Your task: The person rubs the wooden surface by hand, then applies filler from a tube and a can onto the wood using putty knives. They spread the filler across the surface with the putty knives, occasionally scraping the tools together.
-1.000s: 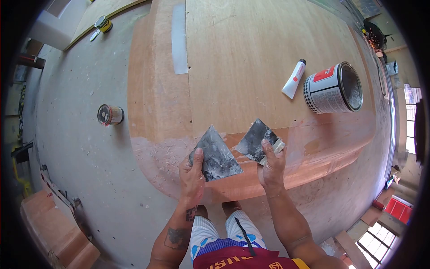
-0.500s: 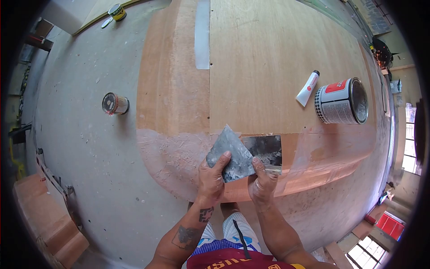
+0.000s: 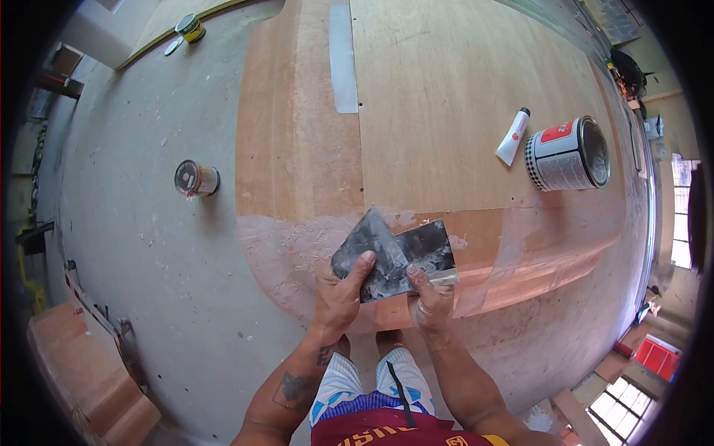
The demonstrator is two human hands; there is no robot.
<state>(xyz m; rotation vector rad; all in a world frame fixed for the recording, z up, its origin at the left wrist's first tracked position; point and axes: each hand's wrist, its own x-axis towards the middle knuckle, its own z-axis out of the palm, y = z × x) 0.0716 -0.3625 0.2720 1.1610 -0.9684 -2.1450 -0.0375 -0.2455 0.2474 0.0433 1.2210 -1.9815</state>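
My left hand [image 3: 342, 296] is closed on a grey, smeared putty spreader [image 3: 366, 241], its thumb lying across the face. In my right hand [image 3: 432, 301] is a second, darker putty spreader [image 3: 430, 244] with pale residue along its lower edge. The two flat blades overlap near the middle, the left one in front. Both are held above the near edge of a curved plywood panel [image 3: 431, 111]. Pinkish filler [image 3: 279, 249] is smeared over the panel's near left corner and along its front.
A large tin [image 3: 554, 157] lies on its side at the panel's right, beside a white tube [image 3: 513, 137] with a black cap. On the floor at left stands a small stained can [image 3: 197, 178]. Farther back are a yellow-and-black can [image 3: 190, 28] and a loose lid [image 3: 173, 47].
Both spreaders have tilted, and the right one has shifted left, further behind the other. The left blade now looks darker. My view has turned slightly.
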